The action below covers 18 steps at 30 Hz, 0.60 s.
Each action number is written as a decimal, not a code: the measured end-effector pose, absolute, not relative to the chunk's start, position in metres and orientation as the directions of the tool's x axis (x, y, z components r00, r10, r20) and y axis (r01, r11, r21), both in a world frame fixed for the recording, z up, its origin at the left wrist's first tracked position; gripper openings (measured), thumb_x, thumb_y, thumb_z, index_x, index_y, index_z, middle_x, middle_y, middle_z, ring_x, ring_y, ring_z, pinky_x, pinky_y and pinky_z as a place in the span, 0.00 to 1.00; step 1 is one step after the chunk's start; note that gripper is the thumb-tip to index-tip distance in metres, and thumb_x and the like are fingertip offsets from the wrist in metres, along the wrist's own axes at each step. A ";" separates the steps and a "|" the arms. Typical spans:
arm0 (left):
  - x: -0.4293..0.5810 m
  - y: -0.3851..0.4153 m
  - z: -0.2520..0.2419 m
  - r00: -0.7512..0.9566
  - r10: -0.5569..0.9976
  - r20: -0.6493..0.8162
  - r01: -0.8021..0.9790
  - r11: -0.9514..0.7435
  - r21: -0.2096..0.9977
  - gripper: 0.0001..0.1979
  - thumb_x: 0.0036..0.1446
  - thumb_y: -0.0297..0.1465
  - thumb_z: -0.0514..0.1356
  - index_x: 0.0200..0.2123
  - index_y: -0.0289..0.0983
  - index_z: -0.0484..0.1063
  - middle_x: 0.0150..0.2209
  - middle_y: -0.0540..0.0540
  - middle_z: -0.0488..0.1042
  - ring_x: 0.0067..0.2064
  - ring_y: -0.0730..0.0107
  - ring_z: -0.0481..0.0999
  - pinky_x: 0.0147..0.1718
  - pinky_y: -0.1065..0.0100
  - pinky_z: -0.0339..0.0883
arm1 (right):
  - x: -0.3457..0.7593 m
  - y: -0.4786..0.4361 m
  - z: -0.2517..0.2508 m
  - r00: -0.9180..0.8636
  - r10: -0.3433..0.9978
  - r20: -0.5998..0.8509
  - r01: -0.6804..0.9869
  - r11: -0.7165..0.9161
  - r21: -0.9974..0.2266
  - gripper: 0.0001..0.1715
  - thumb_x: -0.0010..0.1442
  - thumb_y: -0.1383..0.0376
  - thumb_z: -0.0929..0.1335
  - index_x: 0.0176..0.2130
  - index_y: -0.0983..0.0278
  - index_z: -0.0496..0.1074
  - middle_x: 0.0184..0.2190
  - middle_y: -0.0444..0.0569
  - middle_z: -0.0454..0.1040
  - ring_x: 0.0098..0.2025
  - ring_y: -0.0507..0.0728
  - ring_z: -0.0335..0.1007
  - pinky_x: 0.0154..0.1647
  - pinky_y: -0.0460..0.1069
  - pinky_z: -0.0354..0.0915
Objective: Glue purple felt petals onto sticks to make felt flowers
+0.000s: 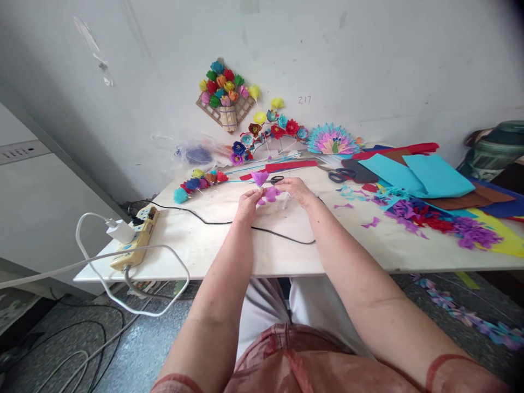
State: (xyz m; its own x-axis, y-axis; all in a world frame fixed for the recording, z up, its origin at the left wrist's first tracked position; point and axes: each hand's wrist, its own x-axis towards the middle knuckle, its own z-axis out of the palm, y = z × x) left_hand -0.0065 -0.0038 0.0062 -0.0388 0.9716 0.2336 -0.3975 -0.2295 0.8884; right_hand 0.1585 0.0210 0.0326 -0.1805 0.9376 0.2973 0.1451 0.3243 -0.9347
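Note:
My left hand [246, 206] is closed, pinching a purple paper flower [259, 177] by its base, with the cup of petals pointing up. Beside it, my right hand [295, 191] has its fingers drawn together at the edge of a purple paper petal [271, 194]; the exact grip is small in view. More purple paper lies just under the flower. Behind the hands rests a small pair of black-handled scissors [277, 179]. Below the right fingers is a small whitish translucent piece [285, 202] that I cannot identify.
A black cable [213, 222] crosses the table [221, 254] below my hands. At left sits a power strip [137, 240] with a white charger. Finished paper flowers [200, 183] lie at back left. Cut paper pieces [438, 218], folded blue paper [438, 174] and larger scissors [341, 174] are at right.

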 end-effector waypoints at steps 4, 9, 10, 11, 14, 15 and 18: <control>-0.007 -0.004 0.004 0.010 0.973 0.229 -0.359 -0.210 0.909 0.12 0.36 0.35 0.68 0.25 0.33 0.76 0.27 0.46 0.75 0.34 0.70 0.72 0.38 0.69 0.61 | 0.158 0.020 0.030 -0.272 0.931 0.244 0.217 0.306 -0.927 0.14 0.39 0.58 0.71 0.22 0.68 0.73 0.19 0.42 0.68 0.26 0.51 0.63 0.31 0.47 0.58; -0.006 -0.005 0.005 0.036 0.981 0.193 -0.355 -0.168 0.920 0.13 0.35 0.36 0.68 0.24 0.33 0.76 0.26 0.47 0.75 0.32 0.72 0.71 0.38 0.69 0.62 | 0.158 0.019 0.029 -0.274 0.930 0.246 0.301 0.326 -0.896 0.15 0.37 0.57 0.71 0.18 0.67 0.71 0.16 0.41 0.64 0.24 0.51 0.60 0.27 0.46 0.56; -0.006 -0.006 0.005 0.042 0.981 0.188 -0.357 -0.161 0.920 0.13 0.34 0.36 0.69 0.24 0.33 0.76 0.26 0.47 0.75 0.32 0.72 0.71 0.39 0.69 0.62 | 0.158 0.019 0.029 -0.281 0.927 0.247 0.299 0.329 -0.896 0.15 0.37 0.57 0.71 0.18 0.67 0.71 0.16 0.41 0.64 0.24 0.50 0.60 0.26 0.46 0.56; -0.006 -0.007 0.006 0.047 0.981 0.186 -0.359 -0.157 0.920 0.14 0.34 0.36 0.69 0.24 0.33 0.76 0.26 0.46 0.75 0.32 0.72 0.71 0.39 0.69 0.61 | 0.157 0.019 0.029 -0.291 0.924 0.247 0.292 0.331 -0.897 0.15 0.38 0.57 0.71 0.19 0.67 0.71 0.16 0.41 0.64 0.24 0.50 0.60 0.27 0.46 0.56; -0.005 -0.008 0.006 0.053 0.983 0.177 -0.362 -0.146 0.921 0.14 0.34 0.36 0.69 0.25 0.33 0.75 0.27 0.46 0.74 0.32 0.72 0.71 0.39 0.68 0.62 | 0.158 0.018 0.030 -0.321 0.913 0.250 0.263 0.340 -0.903 0.13 0.39 0.58 0.71 0.20 0.67 0.70 0.17 0.41 0.65 0.23 0.49 0.59 0.28 0.46 0.56; -0.006 -0.008 0.006 0.054 0.983 0.173 -0.361 -0.142 0.922 0.14 0.35 0.36 0.69 0.25 0.32 0.75 0.27 0.46 0.74 0.32 0.72 0.71 0.38 0.68 0.62 | 0.158 0.018 0.030 -0.327 0.910 0.254 0.252 0.343 -0.905 0.13 0.39 0.59 0.70 0.20 0.67 0.70 0.17 0.41 0.65 0.23 0.49 0.59 0.28 0.46 0.56; -0.007 -0.007 0.004 0.043 0.987 0.157 -0.346 -0.132 0.929 0.14 0.36 0.36 0.68 0.26 0.32 0.75 0.28 0.45 0.74 0.29 0.75 0.69 0.33 0.69 0.62 | 0.161 0.013 0.036 -0.315 0.911 0.266 0.210 0.340 -0.917 0.11 0.40 0.60 0.71 0.21 0.67 0.70 0.17 0.40 0.65 0.23 0.49 0.58 0.28 0.46 0.55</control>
